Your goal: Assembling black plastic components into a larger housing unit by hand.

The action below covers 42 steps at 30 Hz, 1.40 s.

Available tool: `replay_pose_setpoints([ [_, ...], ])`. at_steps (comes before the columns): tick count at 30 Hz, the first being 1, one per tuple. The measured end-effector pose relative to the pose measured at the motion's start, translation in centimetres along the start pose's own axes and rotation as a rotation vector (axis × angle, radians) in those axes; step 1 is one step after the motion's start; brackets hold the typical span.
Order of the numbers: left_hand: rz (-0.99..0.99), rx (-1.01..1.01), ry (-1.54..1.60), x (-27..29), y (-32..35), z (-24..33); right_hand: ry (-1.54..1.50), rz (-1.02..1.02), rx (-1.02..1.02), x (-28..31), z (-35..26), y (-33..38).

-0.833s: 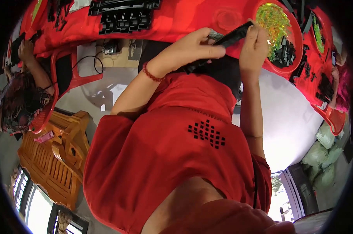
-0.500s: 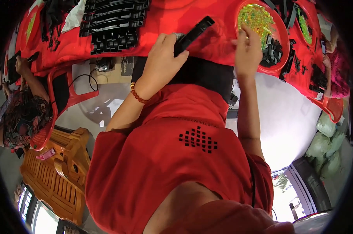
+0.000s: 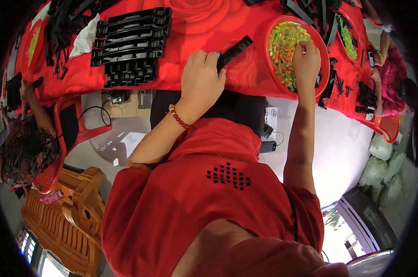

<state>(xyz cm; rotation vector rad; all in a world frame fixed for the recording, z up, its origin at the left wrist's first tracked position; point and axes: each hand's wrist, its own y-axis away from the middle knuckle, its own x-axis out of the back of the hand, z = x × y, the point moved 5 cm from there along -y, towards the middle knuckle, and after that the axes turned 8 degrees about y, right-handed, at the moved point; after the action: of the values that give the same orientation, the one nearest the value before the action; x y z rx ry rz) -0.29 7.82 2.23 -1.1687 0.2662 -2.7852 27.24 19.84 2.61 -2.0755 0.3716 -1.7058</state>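
My left hand (image 3: pixel 202 78) is closed around one end of a long black plastic part (image 3: pixel 236 51), which slants up to the right over the red cloth. At the right, my right hand (image 3: pixel 307 62) dips into a round red tray (image 3: pixel 270 28) with its fingers bent together. Small translucent yellow, green and orange pieces (image 3: pixel 285 44) fill much of that tray. Whether a piece is pinched in the fingertips I cannot make out. Left of my left hand lies a stack of similar long black parts (image 3: pixel 130 37), set in rows.
The red cloth-covered table (image 3: pixel 204 27) stretches ahead. White crumpled material (image 3: pixel 85 37) and loose black parts (image 3: pixel 63 27) lie at the far left. A person (image 3: pixel 31 143) sits at the left by a red chair (image 3: pixel 86 124); another person (image 3: pixel 393 83) works at the right, near a second tray (image 3: pixel 347 39).
My right hand has moved up from the tray's near left edge into the small pieces. The left hand still holds the black part, now tilted a little flatter. The whole view has shifted slightly.
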Motion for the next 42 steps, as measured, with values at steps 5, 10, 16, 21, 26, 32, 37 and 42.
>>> replay_pose_setpoints([
  [5, -0.008, -0.01, 0.01, -0.5, -0.1, 0.2, 0.093, -0.098, 0.018, -1.2, -1.3, -0.4],
  [10, -0.073, -0.012, 0.047, -0.5, -0.3, 0.3, 0.148, -0.281, -0.046, -2.2, 0.1, -1.4],
  [16, -0.082, 0.017, 0.211, -0.2, 0.0, -1.1, -0.309, -0.379, -0.289, 0.8, -3.3, -0.6],
  [21, -0.072, 0.035, 0.143, -0.1, -0.3, -1.5, -1.031, -0.58, -0.295, 1.3, -10.1, 2.6],
  [26, -0.116, 0.094, 0.104, -0.4, -1.4, -1.3, -1.018, -0.564, -0.186, -0.3, -12.1, 4.8],
  [32, -0.127, 0.145, 0.124, -1.0, -1.9, -2.2, -0.69, -0.443, 0.134, -1.1, -12.7, 5.2],
  [37, -0.141, 0.202, 0.205, -1.0, -2.0, -2.6, -0.557, -0.38, 0.306, -0.8, -13.2, 4.9],
  [42, -0.149, 0.228, 0.215, -1.2, -1.8, -2.7, -0.473, -0.343, 0.459, -0.3, -14.0, 4.7],
])
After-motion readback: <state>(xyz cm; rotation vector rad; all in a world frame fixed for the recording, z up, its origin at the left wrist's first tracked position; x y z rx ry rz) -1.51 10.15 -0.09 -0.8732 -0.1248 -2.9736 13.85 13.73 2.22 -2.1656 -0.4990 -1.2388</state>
